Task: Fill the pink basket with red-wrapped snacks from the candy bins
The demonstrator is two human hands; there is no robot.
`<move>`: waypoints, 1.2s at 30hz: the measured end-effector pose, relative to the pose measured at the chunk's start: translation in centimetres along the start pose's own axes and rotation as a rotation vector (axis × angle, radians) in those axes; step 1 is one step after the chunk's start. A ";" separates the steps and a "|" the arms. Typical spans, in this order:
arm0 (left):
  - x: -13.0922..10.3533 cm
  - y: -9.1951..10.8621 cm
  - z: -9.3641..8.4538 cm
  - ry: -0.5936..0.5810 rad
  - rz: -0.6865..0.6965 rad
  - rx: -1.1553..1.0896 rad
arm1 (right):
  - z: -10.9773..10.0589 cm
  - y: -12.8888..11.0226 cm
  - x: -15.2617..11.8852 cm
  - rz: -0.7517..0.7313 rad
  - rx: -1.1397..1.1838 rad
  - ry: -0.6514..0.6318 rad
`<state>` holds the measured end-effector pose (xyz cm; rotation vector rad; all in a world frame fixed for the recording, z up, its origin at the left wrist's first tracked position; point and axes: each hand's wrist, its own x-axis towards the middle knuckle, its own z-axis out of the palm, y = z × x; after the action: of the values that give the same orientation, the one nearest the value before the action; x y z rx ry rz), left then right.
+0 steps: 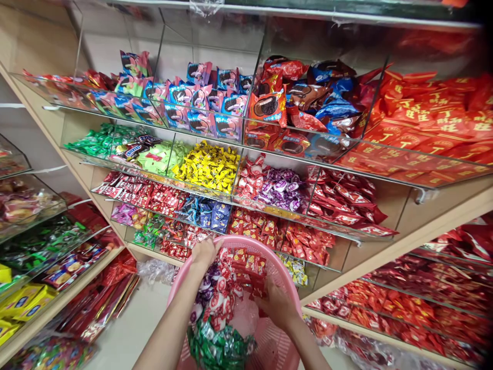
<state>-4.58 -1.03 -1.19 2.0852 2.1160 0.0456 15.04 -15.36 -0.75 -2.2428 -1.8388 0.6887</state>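
Observation:
A pink plastic basket point(283, 275) sits low in front of me, holding red, purple-and-white and green wrapped candies point(219, 303). My left hand point(203, 253) grips the basket's far rim on the left. My right hand point(274, 303) is inside the basket, fingers closed around a bunch of red wrapped candies point(250, 270). Green candies point(217, 347) lie at the basket's near side.
Tiered clear acrylic bins on wooden shelving fill the wall ahead: yellow candies point(210, 167), red packets point(346, 200), purple-and-white candies point(275, 187), cookie packs point(204, 100). More shelves point(34, 257) stand at left and lower right point(416, 308). Pale floor point(134, 318) shows at lower left.

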 end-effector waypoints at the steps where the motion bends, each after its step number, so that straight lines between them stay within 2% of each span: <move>1: 0.0 0.0 0.0 0.001 0.001 0.001 | -0.3 0.3 0.1 -0.013 0.025 -0.001; 6: -0.1 0.1 -0.3 -0.003 0.011 -0.002 | -2.0 0.3 1.2 -0.048 0.008 0.078; 11: -0.2 0.0 -0.4 -0.004 0.012 -0.014 | -3.5 -2.3 3.5 -0.075 -0.050 0.178; 17: -0.4 -0.1 -0.3 0.015 0.013 -0.004 | -2.6 -4.2 6.8 -0.002 -0.115 0.172; 21: -0.4 0.0 -0.6 -0.003 0.022 0.008 | -1.7 -4.4 7.6 -0.011 -0.155 0.172; 26: -0.4 -0.1 -0.6 -0.018 0.021 0.009 | -1.7 -4.6 7.4 0.002 -0.184 0.188; 32: -0.3 -0.2 -0.3 0.012 0.031 -0.001 | -2.7 -4.2 7.3 0.011 -0.188 0.221; 36: -0.3 -0.1 -0.4 0.003 0.025 0.012 | -4.1 -3.2 8.8 0.019 -0.117 0.316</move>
<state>-4.71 -1.31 -0.74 2.1203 2.0967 0.0396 15.26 -5.53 1.99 -2.2839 -1.7428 0.2159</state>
